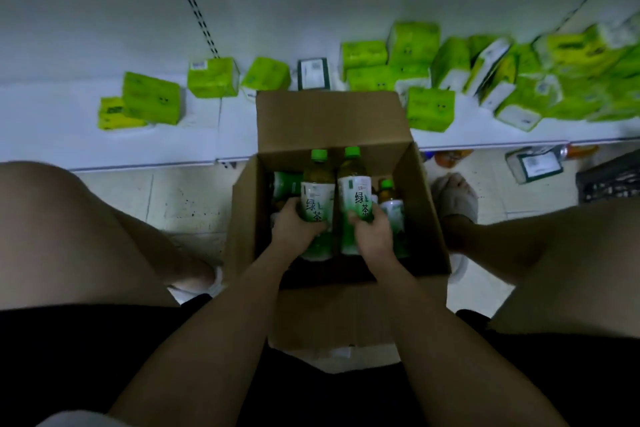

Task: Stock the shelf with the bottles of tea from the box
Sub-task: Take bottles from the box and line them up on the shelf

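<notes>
An open cardboard box (420, 218) stands on the floor between my knees, its far flap leaning on the low white shelf (145, 149). My left hand (292, 227) grips one green tea bottle (317, 191) with a green cap and white-green label. My right hand (372, 230) grips a second such bottle (355, 191) beside it. Both bottles are upright, partly raised above the box opening. More bottles sit lower inside, one at the left (285, 184) and one at the right (389, 201).
Several green tissue packs (152, 102) lie scattered along the shelf, thickest at the right (429, 107). A dark-edged pack (313, 73) stands behind the box. Another pack (535, 163) and a black crate (609, 180) sit on the floor at right, near my slippered foot (455, 198).
</notes>
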Motion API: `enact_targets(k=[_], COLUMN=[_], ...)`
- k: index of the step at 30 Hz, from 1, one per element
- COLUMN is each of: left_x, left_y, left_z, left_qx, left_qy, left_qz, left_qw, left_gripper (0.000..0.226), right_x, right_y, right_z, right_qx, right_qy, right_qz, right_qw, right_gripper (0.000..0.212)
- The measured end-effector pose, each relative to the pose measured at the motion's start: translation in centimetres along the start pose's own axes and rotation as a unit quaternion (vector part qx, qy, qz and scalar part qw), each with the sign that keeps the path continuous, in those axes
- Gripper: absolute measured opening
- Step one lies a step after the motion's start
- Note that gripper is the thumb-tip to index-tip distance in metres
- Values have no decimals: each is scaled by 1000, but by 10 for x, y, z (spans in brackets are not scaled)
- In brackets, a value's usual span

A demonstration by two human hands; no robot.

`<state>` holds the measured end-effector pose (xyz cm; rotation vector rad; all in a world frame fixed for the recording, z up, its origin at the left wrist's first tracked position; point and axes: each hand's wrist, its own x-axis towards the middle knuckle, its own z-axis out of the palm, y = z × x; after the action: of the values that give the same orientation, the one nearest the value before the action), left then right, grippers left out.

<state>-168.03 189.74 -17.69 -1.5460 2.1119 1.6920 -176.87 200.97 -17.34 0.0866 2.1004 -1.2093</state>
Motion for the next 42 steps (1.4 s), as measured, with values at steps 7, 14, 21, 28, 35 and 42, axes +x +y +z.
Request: enact_targets(k=[7,14,21,28,35,42], left_x=[-36,-70,-109,-147,-147,-123], left_y=[58,117,182,275,343,365], left_z=[-42,-86,-127,-202,-267,-299], left_qx=[-137,-188,-233,-230,-190,-156], left_qy=[55,102,131,152,193,201], left_qz=[118,238,351,484,503,475], left_qw=[982,947,897,830,821,842], left_gripper=[71,61,67,68,73,69], right_x=[-45,-88,-128,-163,-177,-161], right_y=[-72,-136,-193,-283,-376,-426], right_z=[-13,-35,-53,-76,-83,-59], right_qx=[151,186,229,241,204,128], right_qy=[-15,-55,-61,-61,-72,-77], right_qz=[-143,-299,-400,-485,-539,-537], right_qw=[978,934,885,838,814,830], right_gripper=[32,37,41,49,51,63])
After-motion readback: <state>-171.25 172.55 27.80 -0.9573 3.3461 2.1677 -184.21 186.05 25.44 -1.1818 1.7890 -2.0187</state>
